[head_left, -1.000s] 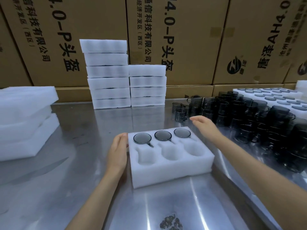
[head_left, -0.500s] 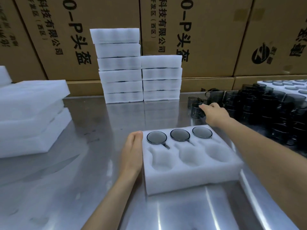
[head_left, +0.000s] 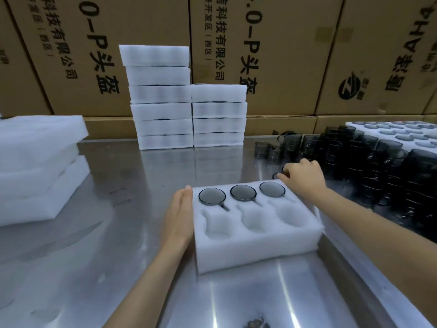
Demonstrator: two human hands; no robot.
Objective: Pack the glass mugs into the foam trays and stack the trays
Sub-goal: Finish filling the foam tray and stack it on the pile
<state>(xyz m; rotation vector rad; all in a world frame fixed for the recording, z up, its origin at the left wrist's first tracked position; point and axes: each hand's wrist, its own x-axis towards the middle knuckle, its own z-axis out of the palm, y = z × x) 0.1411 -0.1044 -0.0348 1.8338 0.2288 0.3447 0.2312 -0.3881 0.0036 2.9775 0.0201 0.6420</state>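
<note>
Two hands were at work. Our left hand [head_left: 178,215] lay flat, fingers straight, against the nine o'clock side of the foam tray [head_left: 256,229]. Our right hand [head_left: 303,177] curled around a glass mug [head_left: 277,174] at one o'clock. Three mugs [head_left: 243,192] filled the tray's far row; the near pockets [head_left: 254,220] stayed empty. Tray stacks [head_left: 188,110] stood at twelve.

Single head-worn wide-angle view. Looks forward and down across steel worktop [head_left: 118,233]. Near foreground: foam tray [head_left: 255,242], close under camera. Far edge: cardboard boxes [head_left: 272,55]. No second view.
</note>
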